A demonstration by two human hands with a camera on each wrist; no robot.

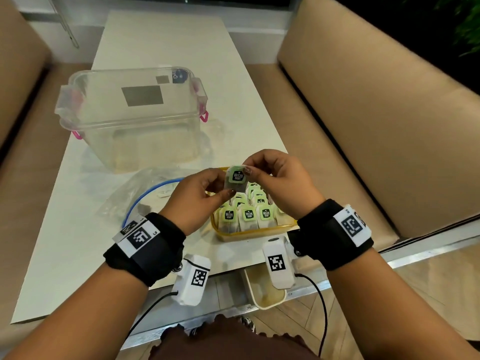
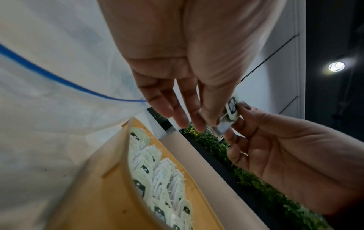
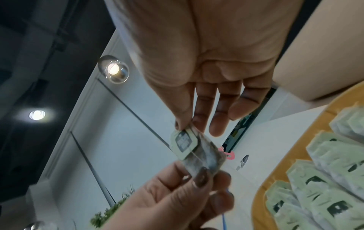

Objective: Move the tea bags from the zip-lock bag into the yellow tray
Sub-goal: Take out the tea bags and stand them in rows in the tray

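A white table (image 1: 161, 48) ran between two tan benches (image 1: 376, 120). At its far left stood a clear box (image 1: 130, 118); nearer lay the zip-lock bag (image 1: 145, 193), its mouth open and seemingly almost spent. The yellow tray (image 1: 253, 233) sat near right, rows of tea bags (image 1: 248, 215) upright inside and little room left.

Above the tray both hands held one tea bag (image 1: 235, 179): the left hand (image 1: 200, 196) pinched its lower corner, the right hand (image 1: 281, 180) its top edge by the green tag. It looked light, limp and easily torn, so a corner pinch should serve. Nothing blocked the drop except the packed rows.
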